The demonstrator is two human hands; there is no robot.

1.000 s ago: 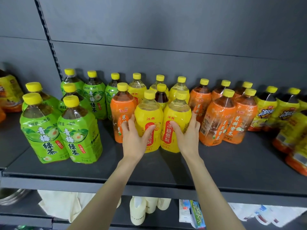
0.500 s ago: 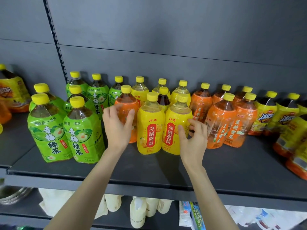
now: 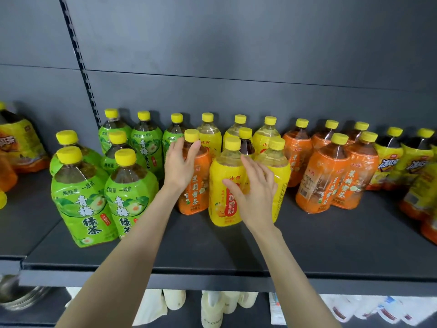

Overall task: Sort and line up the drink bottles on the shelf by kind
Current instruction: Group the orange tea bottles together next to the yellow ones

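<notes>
Yellow-capped drink bottles stand on a dark shelf (image 3: 307,252). Green-label bottles (image 3: 85,200) group at the left, yellow-label bottles (image 3: 222,204) in the middle, orange-label bottles (image 3: 324,183) to the right. A single orange-label bottle (image 3: 196,190) stands among the front bottles between the green and yellow groups. My left hand (image 3: 179,166) wraps its shoulder just under the cap. My right hand (image 3: 255,192) rests with spread fingers over the fronts of the two front yellow bottles; the right one (image 3: 279,176) is partly hidden behind it.
Yellow-and-orange iced tea bottles (image 3: 387,166) fill the far right, and more (image 3: 21,143) stand at the far left past the slotted upright (image 3: 78,58). The shelf's front strip lies bare. White packages (image 3: 212,306) sit on the shelf below.
My left hand left the front yellow bottle, moved left and up, and closed on the orange-label bottle's shoulder. My right hand shifted left across the yellow bottles' fronts.
</notes>
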